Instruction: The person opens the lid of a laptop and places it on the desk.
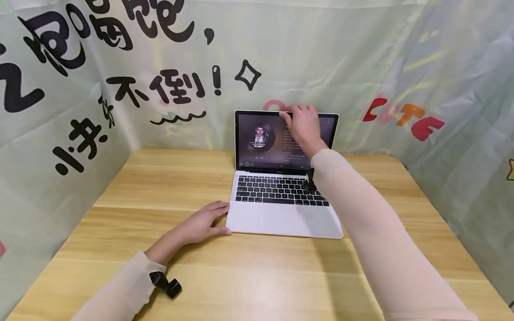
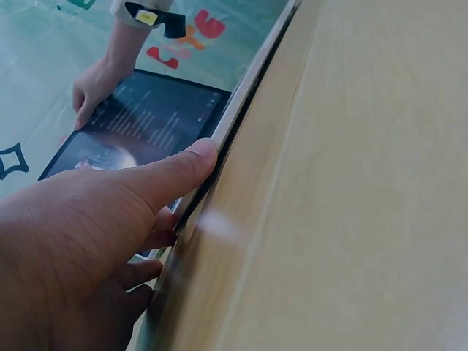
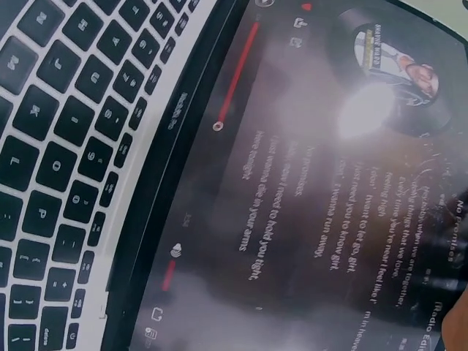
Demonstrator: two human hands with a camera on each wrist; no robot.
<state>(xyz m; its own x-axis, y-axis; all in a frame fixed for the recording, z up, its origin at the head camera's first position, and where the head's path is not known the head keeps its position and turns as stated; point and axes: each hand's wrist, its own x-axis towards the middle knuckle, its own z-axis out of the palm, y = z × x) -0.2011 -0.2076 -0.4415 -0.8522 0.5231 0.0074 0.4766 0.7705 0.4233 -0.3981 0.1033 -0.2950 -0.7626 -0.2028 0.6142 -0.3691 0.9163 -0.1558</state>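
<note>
A silver laptop (image 1: 277, 218) stands unfolded on the wooden table, its lit screen (image 1: 249, 156) showing a music player with a round cover picture and lyrics. My right hand (image 1: 305, 127) grips the screen's top edge, thumb on the front and fingers reaching over behind; those fingers are partly hidden. At the left front corner of the base, my left hand (image 1: 198, 226) touches the laptop with the thumb at the front edge and the fingers along the left side. In the right wrist view, the keyboard (image 3: 55, 153) and screen fill the picture, with a bit of my hand at the right edge.
The wooden table (image 1: 180, 178) extends around the laptop. Behind it hangs a pale green cloth (image 1: 321, 53) with black characters and coloured letters, close to the table's back edge. Each sleeve carries a small black wrist device (image 1: 165, 285).
</note>
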